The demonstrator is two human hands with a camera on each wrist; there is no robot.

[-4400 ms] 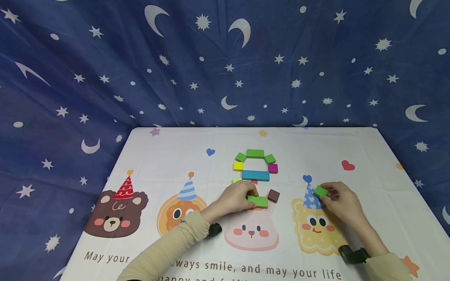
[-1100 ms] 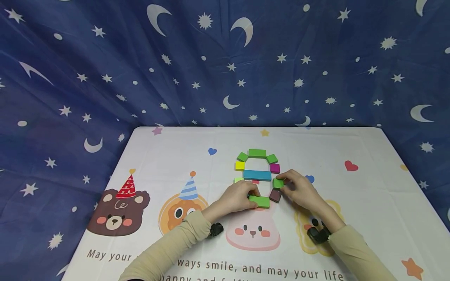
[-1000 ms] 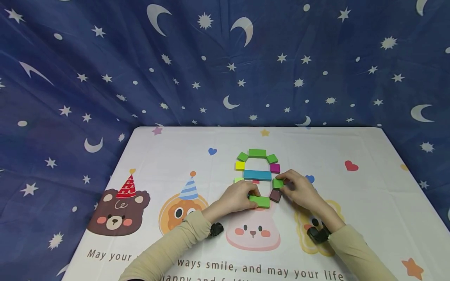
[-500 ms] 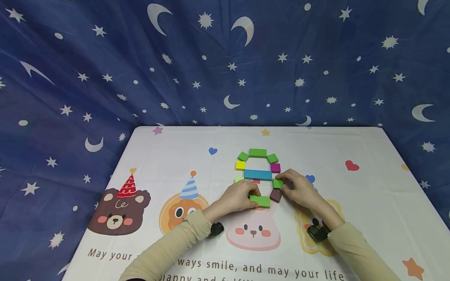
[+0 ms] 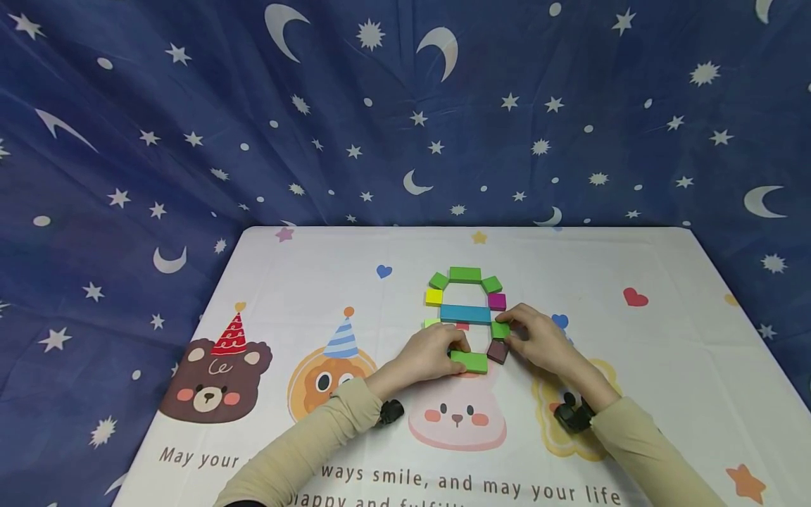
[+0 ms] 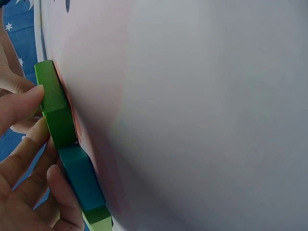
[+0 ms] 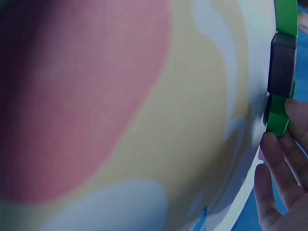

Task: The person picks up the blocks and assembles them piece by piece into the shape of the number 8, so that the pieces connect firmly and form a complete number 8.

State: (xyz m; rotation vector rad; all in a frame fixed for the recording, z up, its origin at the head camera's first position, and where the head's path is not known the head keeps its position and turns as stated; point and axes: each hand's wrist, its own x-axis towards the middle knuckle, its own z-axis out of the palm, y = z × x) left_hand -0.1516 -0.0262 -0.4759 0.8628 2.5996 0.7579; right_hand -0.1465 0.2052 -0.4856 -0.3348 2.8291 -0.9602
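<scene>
A ring of coloured wooden blocks lies on the white cloth. At its near side my left hand (image 5: 426, 358) pinches a long green block (image 5: 469, 362) between thumb and fingers; in the left wrist view a teal block (image 6: 83, 175) adjoins it, by the curled fingers. My right hand (image 5: 543, 343) pinches a small green block (image 5: 500, 331) at the ring's right side. Just below that block lies a dark brown block (image 5: 497, 351), touching it in the right wrist view. A light green block (image 5: 431, 322) is partly hidden behind my left hand.
A long blue block (image 5: 465, 314) crosses the ring. Beyond it are a yellow block (image 5: 434, 297), a purple block (image 5: 497, 301) and a far green block (image 5: 465, 274) between two small tilted green ones. The printed cloth (image 5: 317, 274) ends at a starry blue curtain (image 5: 405, 105).
Since the earliest frame, my right hand has carried the small green block left to beside the brown block, which has turned slightly. My left hand has stayed on the long green block.
</scene>
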